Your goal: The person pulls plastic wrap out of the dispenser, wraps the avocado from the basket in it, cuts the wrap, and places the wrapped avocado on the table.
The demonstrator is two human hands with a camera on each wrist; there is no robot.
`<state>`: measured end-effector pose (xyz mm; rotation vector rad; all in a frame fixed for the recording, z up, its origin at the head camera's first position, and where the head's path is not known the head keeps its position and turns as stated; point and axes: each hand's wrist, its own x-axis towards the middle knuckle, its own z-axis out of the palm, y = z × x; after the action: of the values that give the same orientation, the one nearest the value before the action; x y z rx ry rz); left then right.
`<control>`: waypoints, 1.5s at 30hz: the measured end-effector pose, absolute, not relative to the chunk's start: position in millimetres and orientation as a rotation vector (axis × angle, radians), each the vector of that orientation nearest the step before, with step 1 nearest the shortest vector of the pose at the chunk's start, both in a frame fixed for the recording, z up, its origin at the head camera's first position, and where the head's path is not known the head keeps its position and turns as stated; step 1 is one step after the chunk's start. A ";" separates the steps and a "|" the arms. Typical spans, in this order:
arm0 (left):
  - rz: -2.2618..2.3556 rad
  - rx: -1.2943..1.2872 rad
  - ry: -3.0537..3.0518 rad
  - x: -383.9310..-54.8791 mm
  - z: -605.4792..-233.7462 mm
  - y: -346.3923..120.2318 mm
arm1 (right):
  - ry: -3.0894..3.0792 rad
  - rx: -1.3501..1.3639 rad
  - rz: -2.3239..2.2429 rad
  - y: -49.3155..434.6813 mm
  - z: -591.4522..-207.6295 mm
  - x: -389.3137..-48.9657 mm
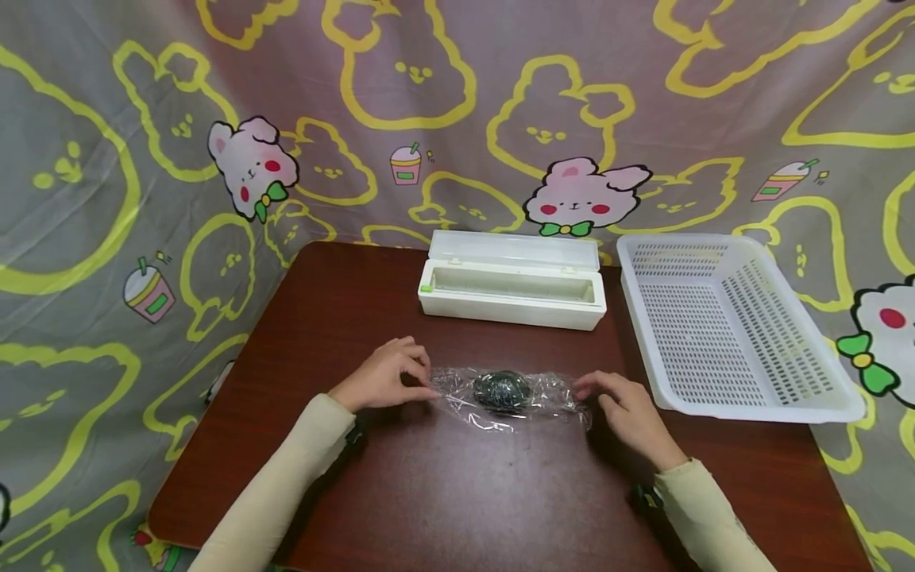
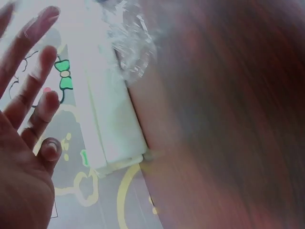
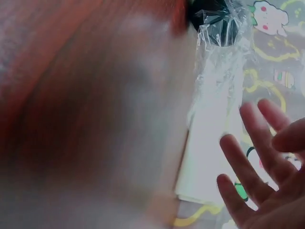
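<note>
A dark green, rounded item [image 1: 503,391] lies on the table inside clear plastic film [image 1: 550,389]; its exact kind is hard to make out through the film. The film stretches out crumpled to either side of it. At the film's left end is my left hand [image 1: 389,375], thumb and fingertips by its edge. My right hand [image 1: 629,413] is at the right end, fingers slightly bent and close to the film. In the left wrist view the left fingers [image 2: 38,71] are spread and loose. The right fingers [image 3: 255,148] look relaxed and apart in the right wrist view.
Behind the wrapped item stands a long white dispenser box [image 1: 511,310], its translucent lid [image 1: 515,250] raised. A white perforated basket [image 1: 643,334] is at the right of the brown table [image 1: 457,492]. Patterned cloth [image 1: 472,151] hangs behind.
</note>
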<state>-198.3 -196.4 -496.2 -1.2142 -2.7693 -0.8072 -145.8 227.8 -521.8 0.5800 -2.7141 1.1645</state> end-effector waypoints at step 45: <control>-0.359 -1.213 -2.875 -209.5 -524.4 -106.3 | -2.918 0.835 0.845 146.0 -523.6 -171.8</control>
<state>-209.5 -106.3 -524.4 -1.2134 -2.8754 -0.3585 -171.8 146.0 -523.6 0.8352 -2.9179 0.8449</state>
